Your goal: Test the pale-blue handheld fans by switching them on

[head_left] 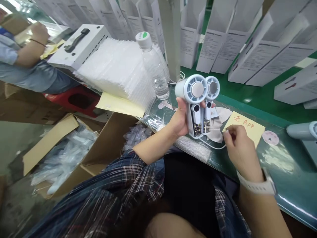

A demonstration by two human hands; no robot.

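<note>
My left hand (180, 119) is closed round two small pale blue handheld fans (198, 104), held upright side by side above the table edge with their round heads on top. My right hand (237, 145) is closed in a pinch just right of the fans' lower ends, over a yellow note (250, 127) with red writing. A thin white cable (215, 145) runs on the table below the fans toward this hand; whether the fingers hold it I cannot make out. A white cloth (219, 124) lies behind the fans.
A clear water bottle (152, 64) and a stack of clear bags (116, 67) stand at the left of the green table (260, 99). White boxes (272, 46) line the back. Another fan (303, 130) lies at the right. An open carton (66, 155) sits on the floor. Another person's arm (29, 49) is far left.
</note>
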